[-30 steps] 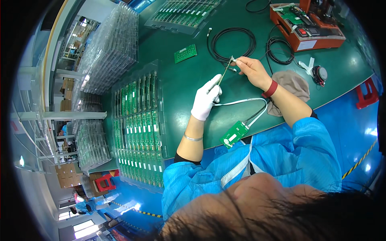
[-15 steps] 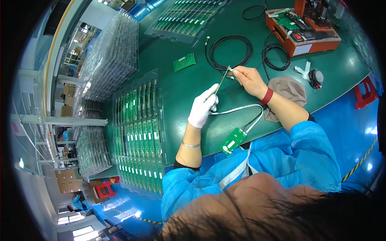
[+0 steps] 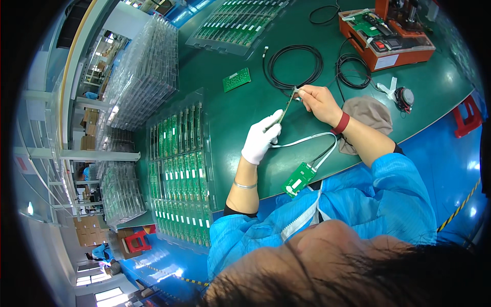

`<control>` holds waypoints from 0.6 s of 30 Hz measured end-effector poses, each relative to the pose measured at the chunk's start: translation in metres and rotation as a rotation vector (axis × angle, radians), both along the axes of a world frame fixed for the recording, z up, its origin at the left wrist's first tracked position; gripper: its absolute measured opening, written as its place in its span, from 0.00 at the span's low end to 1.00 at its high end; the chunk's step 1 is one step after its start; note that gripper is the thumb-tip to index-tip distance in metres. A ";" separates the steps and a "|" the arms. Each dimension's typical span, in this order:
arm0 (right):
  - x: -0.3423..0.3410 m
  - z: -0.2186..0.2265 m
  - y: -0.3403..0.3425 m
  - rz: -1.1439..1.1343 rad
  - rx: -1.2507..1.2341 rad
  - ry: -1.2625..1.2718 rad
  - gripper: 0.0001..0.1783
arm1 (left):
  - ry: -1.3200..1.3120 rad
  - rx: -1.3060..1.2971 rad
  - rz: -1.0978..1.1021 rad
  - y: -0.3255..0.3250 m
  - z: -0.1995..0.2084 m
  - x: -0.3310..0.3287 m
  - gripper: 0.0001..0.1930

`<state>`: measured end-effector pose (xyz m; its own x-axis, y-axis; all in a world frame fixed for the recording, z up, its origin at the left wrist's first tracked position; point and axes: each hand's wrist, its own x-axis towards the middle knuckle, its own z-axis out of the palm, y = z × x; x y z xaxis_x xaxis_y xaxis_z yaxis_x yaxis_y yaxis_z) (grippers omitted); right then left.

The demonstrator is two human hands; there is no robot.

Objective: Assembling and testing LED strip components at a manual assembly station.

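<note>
Left hand: the person's white-gloved left hand (image 3: 260,139), thumb and fingers clamped on the lower end of a thin green circuit board turned edge-on (image 3: 288,107); a silver bracelet (image 3: 245,186) circles the forearm
Right hand: the bare right hand (image 3: 319,102), fingertips pinched on a small pale piece (image 3: 296,90) at the board's upper end; a dark red band (image 3: 342,123) rings the wrist
Board in hand: raised over the green tabletop (image 3: 225,107), slanting between the two hands
White flat cable: a narrow strip (image 3: 307,137) curving from beside the gloved hand to a green rectangular board with white patches (image 3: 299,179) at the table's near edge
Black cables: a large loose coil (image 3: 320,66) just beyond the right hand, and a smaller coil (image 3: 366,74) to its right
Right side: a crumpled taupe cloth (image 3: 372,115) beside the right forearm; farther off, a round dark speaker-like part (image 3: 407,95) and an orange box-shaped apparatus (image 3: 411,55)
Left side: a single green board (image 3: 237,80) lying apart; a clear plastic tray filled with rows of boards (image 3: 208,174); tall stacks of clear trays (image 3: 146,77) beyond
Far edge: a second filled clear tray (image 3: 217,49)
</note>
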<state>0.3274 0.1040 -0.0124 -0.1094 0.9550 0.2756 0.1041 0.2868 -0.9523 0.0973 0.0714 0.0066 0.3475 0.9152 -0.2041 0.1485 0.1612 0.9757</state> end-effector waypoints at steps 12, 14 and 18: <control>-0.028 0.000 -0.001 -0.235 0.461 -0.047 0.11 | 0.400 0.833 -0.012 -0.009 -0.013 -0.021 0.24; -0.021 0.008 -0.012 -0.264 0.496 -0.252 0.11 | 0.643 0.887 -0.054 -0.022 0.001 -0.022 0.25; -0.018 0.015 -0.024 -0.144 0.207 -0.287 0.10 | 0.860 0.951 -0.037 -0.028 0.014 -0.025 0.27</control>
<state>0.3098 0.0802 0.0028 -0.0792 0.8937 0.4417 0.4113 0.4329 -0.8021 0.0728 0.0439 0.0202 0.4581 0.8167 0.3510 0.7750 -0.5603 0.2922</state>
